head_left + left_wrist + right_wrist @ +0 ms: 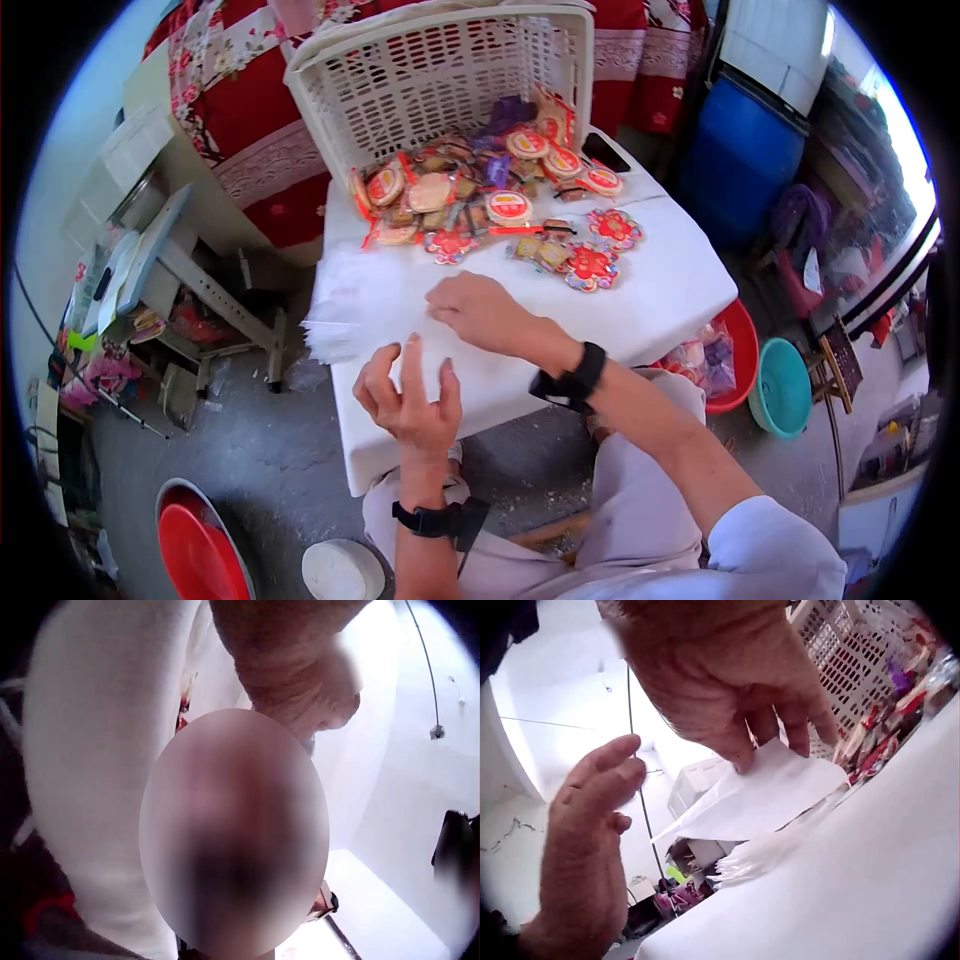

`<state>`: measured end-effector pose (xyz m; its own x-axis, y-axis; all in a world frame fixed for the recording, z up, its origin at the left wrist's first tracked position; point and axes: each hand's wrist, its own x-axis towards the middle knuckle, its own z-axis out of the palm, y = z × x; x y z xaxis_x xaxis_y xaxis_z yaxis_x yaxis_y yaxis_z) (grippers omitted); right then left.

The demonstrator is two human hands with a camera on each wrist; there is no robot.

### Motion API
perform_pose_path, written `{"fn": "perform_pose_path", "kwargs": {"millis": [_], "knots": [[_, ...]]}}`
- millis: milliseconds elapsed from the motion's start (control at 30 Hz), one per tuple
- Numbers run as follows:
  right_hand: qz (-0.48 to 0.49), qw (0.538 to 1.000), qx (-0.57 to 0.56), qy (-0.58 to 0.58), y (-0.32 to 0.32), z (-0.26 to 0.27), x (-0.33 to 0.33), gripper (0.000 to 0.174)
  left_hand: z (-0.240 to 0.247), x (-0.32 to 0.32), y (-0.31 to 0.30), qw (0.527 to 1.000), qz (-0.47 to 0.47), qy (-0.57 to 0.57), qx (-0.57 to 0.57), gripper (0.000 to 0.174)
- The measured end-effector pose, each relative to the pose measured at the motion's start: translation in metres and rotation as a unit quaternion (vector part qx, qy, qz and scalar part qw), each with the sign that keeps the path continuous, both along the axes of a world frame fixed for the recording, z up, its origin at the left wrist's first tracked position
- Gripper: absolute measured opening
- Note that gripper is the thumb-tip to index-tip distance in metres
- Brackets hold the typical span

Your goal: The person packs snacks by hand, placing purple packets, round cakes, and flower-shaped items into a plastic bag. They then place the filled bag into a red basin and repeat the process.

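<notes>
My right hand (485, 312) reaches over the white-covered table, and its thumb and fingers pinch a thin white plastic bag (769, 795), seen in the right wrist view. The bag is lifted at one corner above a fanned stack of similar bags (335, 318) at the table's left edge. Nearer to me, my left hand (410, 400) is raised with its fingers apart and loosely bent, holding nothing. In the left wrist view that hand (300, 667) shows only in part, above a blurred oval.
A white plastic basket (430, 90) lies tipped at the back, wrapped snacks (430, 195) spilling from it. Flower-shaped packets (592, 267) lie to the right. A red basin (735, 355) and a green basin (782, 388) stand right of the table; a phone (605, 152) lies behind.
</notes>
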<state>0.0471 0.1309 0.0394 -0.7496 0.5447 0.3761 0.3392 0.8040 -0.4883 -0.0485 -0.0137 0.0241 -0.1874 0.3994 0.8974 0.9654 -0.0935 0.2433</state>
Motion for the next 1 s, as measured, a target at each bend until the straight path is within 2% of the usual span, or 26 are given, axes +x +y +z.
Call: {"fn": "perform_pose_path", "kwargs": {"millis": [33, 67, 133, 167, 200, 233, 300, 333, 400, 433, 467, 500, 533, 567, 600, 633, 733, 767, 900, 967, 1000], "knots": [[-0.008, 1.000, -0.004, -0.002, -0.003, -0.004, 0.022, 0.022, 0.001, 0.007, 0.000, 0.999, -0.028, 0.008, -0.036, 0.040], [0.001, 0.999, -0.045, -0.003, -0.007, -0.009, 0.044, 0.023, 0.002, 0.013, -0.001, 0.998, -0.037, 0.006, -0.040, 0.040], [0.001, 0.996, -0.090, -0.002, -0.011, -0.020, 0.079, 0.024, 0.003, 0.020, -0.001, 0.968, -0.115, 0.076, -0.209, 0.043], [0.019, 0.996, -0.088, 0.008, -0.009, -0.028, 0.093, 0.025, -0.003, 0.023, 0.003, 0.964, -0.138, 0.092, -0.207, 0.035], [0.037, 0.996, -0.085, 0.019, -0.010, -0.032, 0.102, 0.026, -0.009, 0.026, 0.006, 0.962, -0.145, 0.095, -0.210, 0.035], [0.030, 0.995, -0.088, 0.023, -0.011, -0.036, 0.107, 0.026, -0.015, 0.028, 0.008, 0.956, -0.163, 0.087, -0.229, 0.028], [0.008, 0.989, -0.079, 0.129, -0.014, -0.039, 0.109, 0.024, -0.024, 0.032, 0.016, 0.946, -0.185, 0.084, -0.252, 0.022], [0.003, 0.988, -0.081, 0.132, -0.015, -0.037, 0.110, 0.024, -0.028, 0.035, 0.019, 0.958, -0.180, 0.055, -0.218, 0.017], [-0.101, 0.950, -0.187, 0.230, -0.017, -0.030, 0.112, 0.024, -0.029, 0.040, 0.023, 0.966, -0.176, 0.027, -0.187, 0.011], [-0.102, 0.949, -0.189, 0.232, -0.018, -0.030, 0.114, 0.024, -0.026, 0.043, 0.024, 0.971, -0.164, -0.019, -0.171, 0.007], [-0.155, 0.939, -0.181, 0.247, -0.020, -0.031, 0.116, 0.023, -0.025, 0.045, 0.025, 0.974, -0.150, -0.064, -0.154, 0.004], [-0.208, 0.926, -0.173, 0.262, -0.023, -0.029, 0.117, 0.026, -0.026, 0.047, 0.026, 0.974, -0.151, -0.062, -0.156, 0.004], [-0.210, 0.925, -0.174, 0.264, -0.027, -0.028, 0.119, 0.026, -0.029, 0.049, 0.025, 0.965, -0.148, -0.139, -0.164, 0.002], [-0.196, 0.902, -0.304, 0.236, -0.033, -0.025, 0.120, 0.030, -0.031, 0.052, 0.025, 0.951, -0.145, -0.215, -0.171, 0.004], [-0.179, 0.862, -0.429, 0.205, -0.038, -0.025, 0.120, 0.035, -0.029, 0.055, 0.026, 0.950, -0.148, -0.213, -0.173, 0.004], [-0.145, 0.864, -0.426, 0.224, -0.042, -0.029, 0.119, 0.041, -0.025, 0.059, 0.026, 0.951, -0.148, -0.206, -0.178, 0.002], [-0.130, 0.872, -0.429, 0.199, -0.047, -0.024, 0.115, 0.042, -0.027, 0.072, 0.028, 0.948, -0.162, -0.195, -0.190, 0.005], [-0.118, 0.875, -0.424, 0.203, -0.046, -0.027, 0.115, 0.029, -0.029, 0.075, 0.029, 0.946, -0.172, -0.192, -0.194, 0.007], [-0.110, 0.871, -0.424, 0.221, -0.038, -0.038, 0.115, 0.027, -0.032, 0.082, 0.032, 0.953, -0.190, -0.146, -0.183, 0.009], [-0.111, 0.887, -0.404, 0.195, -0.035, -0.035, 0.119, 0.026, -0.026, 0.080, 0.028, 0.931, -0.181, -0.167, -0.268, 0.013], [-0.113, 0.888, -0.401, 0.196, -0.033, -0.033, 0.121, 0.026, -0.029, 0.077, 0.027, 0.931, -0.185, -0.166, -0.266, 0.013]]}}
